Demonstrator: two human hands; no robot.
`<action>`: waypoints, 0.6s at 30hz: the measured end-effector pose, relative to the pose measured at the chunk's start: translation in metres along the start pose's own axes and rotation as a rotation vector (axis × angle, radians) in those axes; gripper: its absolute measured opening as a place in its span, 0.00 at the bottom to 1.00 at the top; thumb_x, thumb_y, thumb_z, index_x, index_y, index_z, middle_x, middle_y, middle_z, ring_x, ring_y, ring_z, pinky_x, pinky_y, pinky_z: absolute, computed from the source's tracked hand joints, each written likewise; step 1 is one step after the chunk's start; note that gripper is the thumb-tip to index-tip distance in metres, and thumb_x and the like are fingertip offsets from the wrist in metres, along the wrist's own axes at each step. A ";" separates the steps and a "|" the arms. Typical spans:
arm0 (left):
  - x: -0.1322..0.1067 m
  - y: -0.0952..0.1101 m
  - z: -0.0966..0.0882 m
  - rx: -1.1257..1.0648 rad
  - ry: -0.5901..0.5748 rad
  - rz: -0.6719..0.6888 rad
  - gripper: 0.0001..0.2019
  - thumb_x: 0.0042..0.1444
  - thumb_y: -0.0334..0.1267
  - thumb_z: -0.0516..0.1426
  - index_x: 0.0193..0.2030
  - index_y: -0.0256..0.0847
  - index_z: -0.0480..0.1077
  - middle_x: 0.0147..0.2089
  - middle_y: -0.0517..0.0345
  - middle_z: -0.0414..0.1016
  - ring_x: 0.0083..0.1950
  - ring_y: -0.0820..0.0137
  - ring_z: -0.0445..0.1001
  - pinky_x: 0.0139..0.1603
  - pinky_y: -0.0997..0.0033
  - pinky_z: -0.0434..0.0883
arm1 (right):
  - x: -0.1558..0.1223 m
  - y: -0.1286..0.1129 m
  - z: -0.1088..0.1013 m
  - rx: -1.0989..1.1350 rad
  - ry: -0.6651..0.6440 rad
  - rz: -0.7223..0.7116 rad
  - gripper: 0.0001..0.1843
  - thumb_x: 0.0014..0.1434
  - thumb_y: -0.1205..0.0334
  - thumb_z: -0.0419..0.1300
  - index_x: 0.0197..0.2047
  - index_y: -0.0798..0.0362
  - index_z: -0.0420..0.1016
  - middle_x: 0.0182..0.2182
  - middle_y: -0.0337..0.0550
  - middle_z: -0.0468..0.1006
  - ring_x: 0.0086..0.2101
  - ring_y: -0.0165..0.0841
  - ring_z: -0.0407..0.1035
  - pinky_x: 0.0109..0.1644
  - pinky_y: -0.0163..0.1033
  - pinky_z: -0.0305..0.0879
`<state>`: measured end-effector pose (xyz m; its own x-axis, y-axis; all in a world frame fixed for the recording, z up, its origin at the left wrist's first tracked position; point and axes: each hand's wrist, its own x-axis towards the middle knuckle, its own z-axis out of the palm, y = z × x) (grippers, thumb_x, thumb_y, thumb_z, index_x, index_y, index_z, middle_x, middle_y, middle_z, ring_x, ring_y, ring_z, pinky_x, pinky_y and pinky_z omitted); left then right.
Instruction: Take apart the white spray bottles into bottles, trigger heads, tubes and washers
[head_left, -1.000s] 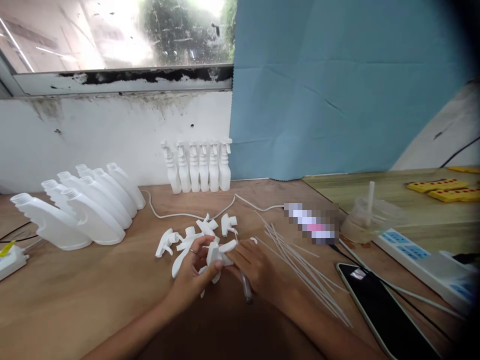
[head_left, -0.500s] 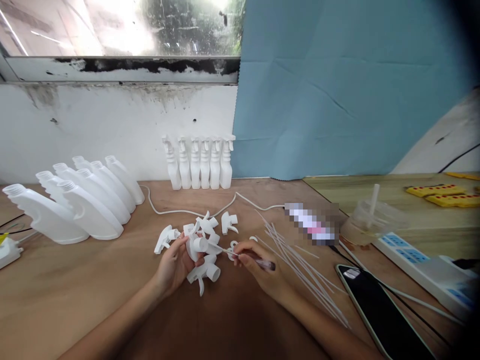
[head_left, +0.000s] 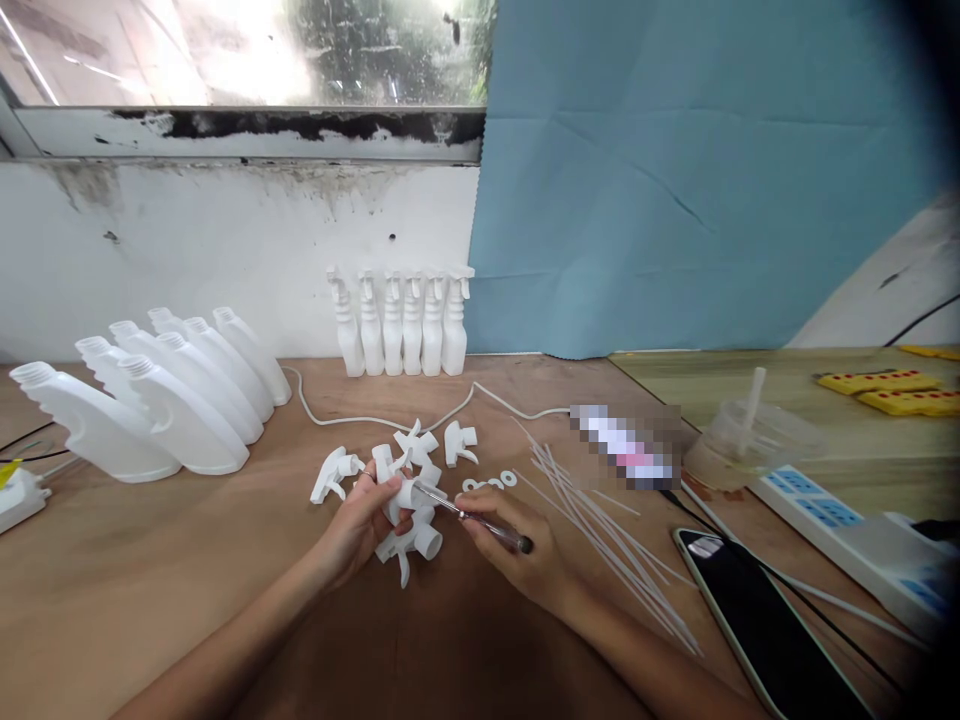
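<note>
My left hand (head_left: 367,522) is closed around a white trigger spray head (head_left: 407,492), its round open collar turned to the right. In my right hand (head_left: 517,545) is a screwdriver (head_left: 491,528) with a clear handle and a thin metal shaft. The shaft's tip reaches the collar of the held spray head; how deep it goes I cannot tell. Several loose spray heads lie around my left hand, one (head_left: 411,545) just below it and another (head_left: 460,443) behind. White ring washers (head_left: 508,479) lie by my right fingers, partly covered by them.
Thin white tubes (head_left: 592,530) lie to the right, near a phone (head_left: 750,610), a power strip (head_left: 832,520) and a plastic cup (head_left: 742,440). Bare white bottles (head_left: 187,420) stand at left; capped spray bottles (head_left: 412,330) line the wall. A white cable (head_left: 345,422) crosses behind.
The screwdriver's tip has moved left up to the spray head's collar, and its handle is angled lower. My right fingers have shifted, uncovering more washers. The left hand keeps its hold.
</note>
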<state>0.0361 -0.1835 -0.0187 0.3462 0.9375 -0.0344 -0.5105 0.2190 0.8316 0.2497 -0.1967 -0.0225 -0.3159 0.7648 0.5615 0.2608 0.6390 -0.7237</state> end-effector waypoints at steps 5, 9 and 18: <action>0.002 -0.003 0.001 0.039 0.005 0.016 0.12 0.58 0.42 0.58 0.42 0.39 0.61 0.28 0.63 0.64 0.25 0.78 0.60 0.25 0.78 0.61 | 0.002 0.001 0.000 -0.070 -0.081 -0.229 0.15 0.59 0.71 0.55 0.48 0.49 0.72 0.37 0.46 0.78 0.38 0.36 0.73 0.42 0.43 0.70; 0.002 -0.003 0.000 0.028 0.006 -0.021 0.14 0.54 0.42 0.60 0.42 0.40 0.62 0.32 0.62 0.64 0.25 0.79 0.60 0.22 0.80 0.58 | 0.000 -0.003 0.002 0.028 -0.074 -0.125 0.11 0.61 0.69 0.54 0.44 0.49 0.72 0.35 0.45 0.77 0.36 0.35 0.73 0.40 0.41 0.70; -0.001 -0.005 0.001 0.050 -0.060 -0.154 0.13 0.54 0.40 0.60 0.41 0.41 0.60 0.37 0.61 0.65 0.23 0.82 0.60 0.20 0.82 0.54 | 0.000 -0.005 -0.005 0.350 -0.035 0.120 0.09 0.61 0.63 0.53 0.30 0.52 0.69 0.28 0.41 0.72 0.28 0.31 0.70 0.30 0.36 0.66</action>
<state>0.0393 -0.1855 -0.0227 0.4647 0.8757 -0.1311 -0.4085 0.3433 0.8457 0.2529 -0.1990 -0.0168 -0.3344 0.8253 0.4550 -0.0280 0.4739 -0.8801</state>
